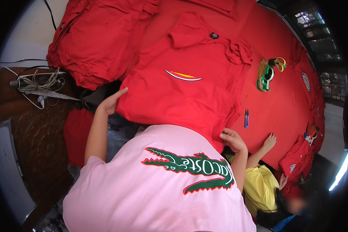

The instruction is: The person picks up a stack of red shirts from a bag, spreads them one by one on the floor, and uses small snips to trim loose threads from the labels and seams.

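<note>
A red T-shirt lies spread on the red-covered table in front of me, its neck label at the far end and a white, red and yellow printed or stitched curve on its front. My left hand is closed on the near left corner of its hem, the fingers partly hidden by the cloth. At the near right corner my right hand pinches the hem between thumb and fingers. The shirt's near edge hangs against my pink top.
A pile of red shirts sits at the far left. On the right are a green tape dispenser, scissors and blue thread snips. A person in a yellow top handles another red garment. Cables lie left.
</note>
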The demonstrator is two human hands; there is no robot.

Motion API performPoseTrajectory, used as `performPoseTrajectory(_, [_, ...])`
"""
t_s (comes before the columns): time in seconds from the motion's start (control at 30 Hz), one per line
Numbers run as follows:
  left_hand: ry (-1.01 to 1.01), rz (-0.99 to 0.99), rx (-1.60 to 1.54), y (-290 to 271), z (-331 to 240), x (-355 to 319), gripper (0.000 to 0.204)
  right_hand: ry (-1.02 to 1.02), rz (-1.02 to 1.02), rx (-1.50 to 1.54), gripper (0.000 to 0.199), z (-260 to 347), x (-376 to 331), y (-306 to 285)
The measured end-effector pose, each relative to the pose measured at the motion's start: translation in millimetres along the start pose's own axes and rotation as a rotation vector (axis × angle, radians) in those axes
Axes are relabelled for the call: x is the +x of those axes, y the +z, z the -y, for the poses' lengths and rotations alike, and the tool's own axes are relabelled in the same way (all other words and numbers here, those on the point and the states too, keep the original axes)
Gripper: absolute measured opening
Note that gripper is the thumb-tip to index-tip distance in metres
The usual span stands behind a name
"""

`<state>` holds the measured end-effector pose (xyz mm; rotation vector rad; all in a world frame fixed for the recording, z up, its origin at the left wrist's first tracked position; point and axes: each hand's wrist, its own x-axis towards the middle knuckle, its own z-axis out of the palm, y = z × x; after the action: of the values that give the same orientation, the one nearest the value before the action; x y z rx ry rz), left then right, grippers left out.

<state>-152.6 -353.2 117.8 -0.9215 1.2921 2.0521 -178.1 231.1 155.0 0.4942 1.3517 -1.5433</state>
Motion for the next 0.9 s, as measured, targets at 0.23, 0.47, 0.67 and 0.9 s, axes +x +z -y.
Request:
performPoseTrajectory(0.23, [0.147,0.092,-0.274,21.0,-13.4,52.7,0.064,-0.361,-0.496,0.606,0.037,4.1,109.1,19.9])
performPoseTrajectory(0.47, [-0.130,0.243,-0.305,15.6,-13.3,20.7,0.082,-0.217,-0.325,0.889,0.063,-9.3,55.4,41.9])
performPoseTrajectory(0.67, [-0.023,0.207,-0.436,-1.5,15.6,39.1,0.077,-0.270,-0.041,0.792,0.073,-20.5,39.4,59.5])
performPoseTrajectory(0.9, [-0.124,0.409,-0.477,32.1,-13.7,37.6,0.064,-0.202,-0.109,0.696,0.049,44.2,71.7,42.8])
